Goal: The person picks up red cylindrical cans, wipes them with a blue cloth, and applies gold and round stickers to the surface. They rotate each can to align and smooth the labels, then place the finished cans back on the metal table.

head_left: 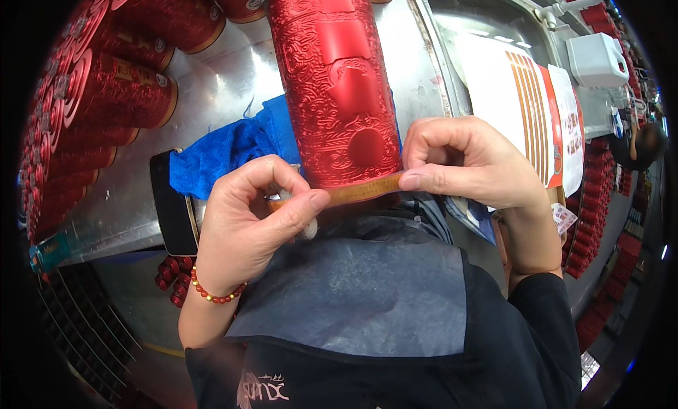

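A red embossed metal canister (339,77) lies in front of me, with its near end toward my body. A gold strip (364,191) runs along the rim of that end. My left hand (265,211) is closed, pinching the strip's left part between thumb and fingers. On the right side, my right hand (470,162) pinches the other end of the strip, its thumb tip at the canister's edge. Something small and whitish shows under my left fingers, too hidden to name. Under the canister is a bunched blue cloth (233,151).
Several red canisters (120,91) stand at the left on the metal table (233,77). A black phone (174,200) lies by the cloth. To the right are a white sheet with gold strips (494,91), a metal sink (487,13) and a white jug (597,59). Another person is far right.
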Available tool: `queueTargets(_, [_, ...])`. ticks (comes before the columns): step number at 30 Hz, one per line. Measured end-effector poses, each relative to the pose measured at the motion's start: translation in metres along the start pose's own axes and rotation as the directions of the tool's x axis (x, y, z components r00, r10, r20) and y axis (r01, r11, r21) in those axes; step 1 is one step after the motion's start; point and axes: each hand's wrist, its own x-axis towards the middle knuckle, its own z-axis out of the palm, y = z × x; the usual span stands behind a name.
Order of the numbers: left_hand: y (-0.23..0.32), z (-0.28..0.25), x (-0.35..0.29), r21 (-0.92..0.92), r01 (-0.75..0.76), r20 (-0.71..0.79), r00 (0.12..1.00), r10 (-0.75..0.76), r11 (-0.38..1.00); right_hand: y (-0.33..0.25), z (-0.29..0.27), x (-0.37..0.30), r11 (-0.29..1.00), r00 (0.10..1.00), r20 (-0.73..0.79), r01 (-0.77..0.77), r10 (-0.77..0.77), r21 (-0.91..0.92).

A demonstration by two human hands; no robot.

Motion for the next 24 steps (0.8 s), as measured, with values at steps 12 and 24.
queueTargets(12, [-0.0005,-0.001,-0.0008,0.009,0.02,0.016,1.0,-0.02,1.0,0.0015,-0.0033,0.0014,0.999,0.998,0.042,0.035,-0.035,0.01])
queueTargets(24, [-0.0052,-0.0042,0.0013,-0.002,0.003,0.009,1.0,-0.003,1.0,0.0008,-0.003,0.0022,1.0,0.999,0.037,0.013,-0.013,-0.01])
